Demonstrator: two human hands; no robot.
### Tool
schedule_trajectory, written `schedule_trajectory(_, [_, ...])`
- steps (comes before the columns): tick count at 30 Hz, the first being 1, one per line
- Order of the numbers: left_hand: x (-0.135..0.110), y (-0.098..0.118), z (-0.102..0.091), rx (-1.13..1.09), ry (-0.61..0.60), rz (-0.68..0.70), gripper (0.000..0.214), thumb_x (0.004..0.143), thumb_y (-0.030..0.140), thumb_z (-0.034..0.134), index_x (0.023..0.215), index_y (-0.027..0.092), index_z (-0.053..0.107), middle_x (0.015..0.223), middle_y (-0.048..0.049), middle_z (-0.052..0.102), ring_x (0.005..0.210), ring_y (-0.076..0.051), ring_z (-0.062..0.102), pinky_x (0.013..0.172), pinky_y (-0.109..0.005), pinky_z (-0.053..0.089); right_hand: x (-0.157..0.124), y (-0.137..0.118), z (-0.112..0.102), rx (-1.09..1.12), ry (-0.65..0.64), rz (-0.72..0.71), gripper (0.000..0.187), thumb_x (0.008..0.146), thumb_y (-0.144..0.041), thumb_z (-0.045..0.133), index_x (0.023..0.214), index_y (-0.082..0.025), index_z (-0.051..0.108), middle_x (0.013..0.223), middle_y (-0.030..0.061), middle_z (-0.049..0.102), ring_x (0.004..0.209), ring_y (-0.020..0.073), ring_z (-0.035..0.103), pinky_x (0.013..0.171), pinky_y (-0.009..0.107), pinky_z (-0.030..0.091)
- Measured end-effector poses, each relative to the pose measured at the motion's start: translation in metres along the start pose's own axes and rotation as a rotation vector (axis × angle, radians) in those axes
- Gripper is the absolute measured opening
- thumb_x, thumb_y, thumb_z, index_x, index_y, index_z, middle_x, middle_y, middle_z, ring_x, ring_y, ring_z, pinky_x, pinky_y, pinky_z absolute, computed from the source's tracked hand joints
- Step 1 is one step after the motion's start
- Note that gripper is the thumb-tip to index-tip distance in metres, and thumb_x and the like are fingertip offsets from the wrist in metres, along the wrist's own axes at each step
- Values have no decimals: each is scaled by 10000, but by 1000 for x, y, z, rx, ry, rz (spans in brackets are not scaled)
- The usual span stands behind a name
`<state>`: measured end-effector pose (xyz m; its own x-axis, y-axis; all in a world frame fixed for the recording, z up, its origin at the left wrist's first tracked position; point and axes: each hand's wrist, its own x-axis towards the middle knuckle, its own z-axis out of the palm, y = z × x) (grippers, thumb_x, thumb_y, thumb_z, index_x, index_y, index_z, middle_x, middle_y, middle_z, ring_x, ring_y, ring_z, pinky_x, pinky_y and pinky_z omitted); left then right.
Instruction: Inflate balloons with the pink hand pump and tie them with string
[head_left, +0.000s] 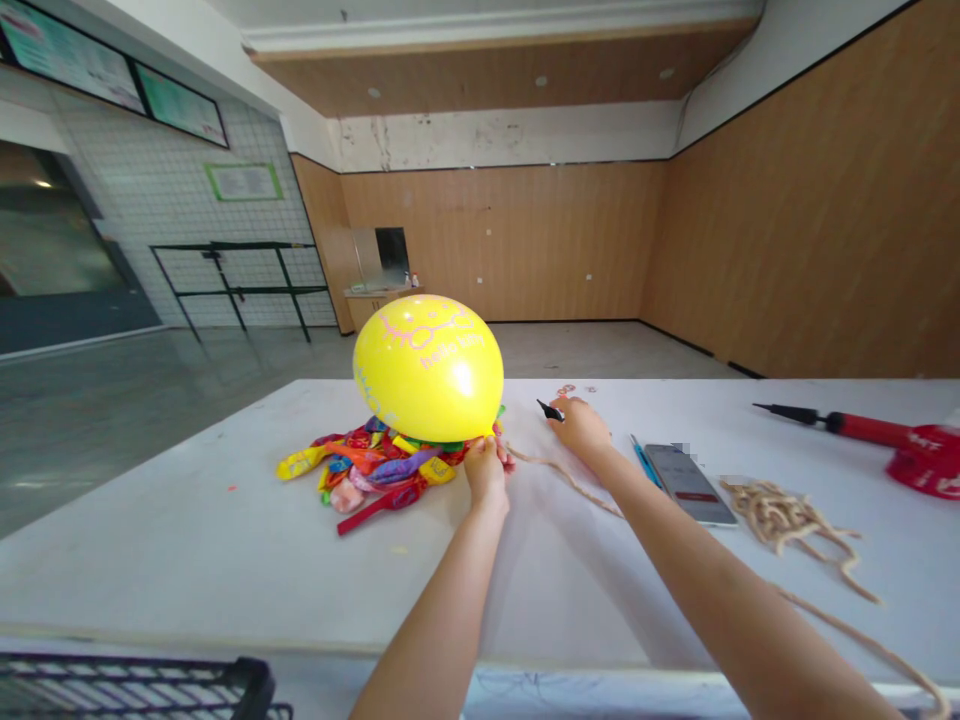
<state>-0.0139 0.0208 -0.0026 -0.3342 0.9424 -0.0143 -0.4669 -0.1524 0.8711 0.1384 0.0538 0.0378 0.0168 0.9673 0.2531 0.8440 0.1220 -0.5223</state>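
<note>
Wood-panelled walls [525, 240] rise above a glossy grey floor [180, 400] as I watch remotely, a dark metal frame [262, 244] standing at left.

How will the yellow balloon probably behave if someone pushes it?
The balloon looks inflated, so it is probably very light for its size. The left grip seems to hold it only near its neck, so the round body would likely swing when pushed. Its taut, shiny skin suggests it may burst against something sharp.

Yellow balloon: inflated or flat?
Inflated. The yellow balloon is round and taut, its neck end at the left hand's fingertips; the heaped balloons nearby lie limp by contrast.
</note>
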Motion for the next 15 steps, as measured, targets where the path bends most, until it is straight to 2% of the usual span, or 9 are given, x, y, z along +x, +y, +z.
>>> schedule_trajectory(3, [-5,-3,3,60,-51,87,189,772,269,580,628,181,494,443,55,434,382,-97,457,396,-194,360,-22,-14,13,210,-55,-99,195,850,-287,537,886,-191,703,887,46,715,817,170,657,716,239,495])
schedule_trajectory(4, [-6,-4,4,72,-70,108,188,775,258,577,622,183,497,436,51,436,378,-103,460,388,-198,358,-29,-17,21,397,-84,-111,205,837,-305,543,803,-173,695,784,43,700,721,164,645,632,233,492])
schedule_trajectory(6, [-7,-7,5,99,-104,141,220,779,236,576,586,189,481,432,40,445,373,-110,459,377,-204,361,-40,-22,36,716,-131,-116,281,829,-367,531,674,-164,648,647,27,647,591,142,596,536,228,471])
schedule_trajectory(8, [-9,-10,4,131,-129,157,270,785,223,580,547,192,456,426,33,449,359,-110,451,366,-208,361,-46,-24,47,843,-131,-116,373,830,-437,510,582,-169,585,570,13,591,524,118,542,497,221,449])
schedule_trajectory(11, [-13,-15,5,142,-161,131,285,781,219,619,543,192,464,412,35,448,337,-109,446,349,-205,346,-50,-21,51,960,-138,-95,442,795,-534,547,535,-176,540,504,-6,537,471,94,481,478,216,430])
schedule_trajectory(15, [-21,-19,10,128,-228,78,323,784,239,651,527,187,464,399,29,442,329,-102,442,343,-199,322,-51,-15,44,1167,-230,-15,436,674,-586,684,575,-175,580,463,-13,535,421,103,474,431,235,420])
